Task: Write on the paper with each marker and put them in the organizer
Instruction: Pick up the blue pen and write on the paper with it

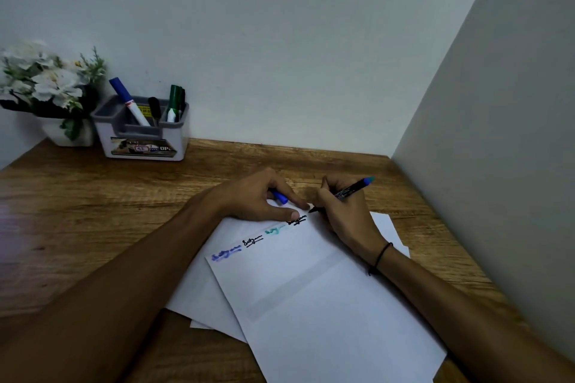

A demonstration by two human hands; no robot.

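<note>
At paper (311, 289) one-o'clock corner: right hand (345, 214) grip clamped mid-barrel on marker (348, 193), light, rigid; left hand (258, 196) grip curled round blue cap (281, 197).

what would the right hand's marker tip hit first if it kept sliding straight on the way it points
Most likely the left hand's fingertips, just ahead of the tip of the black marker with the blue end held by the right hand, on the white paper sheet. The gap looks small; depth is unclear.

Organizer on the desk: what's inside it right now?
The organizer holds a blue-capped white marker leaning left, a black marker, and green markers at the right. Their lower ends are hidden by its walls; the exact green count is unclear.
</note>
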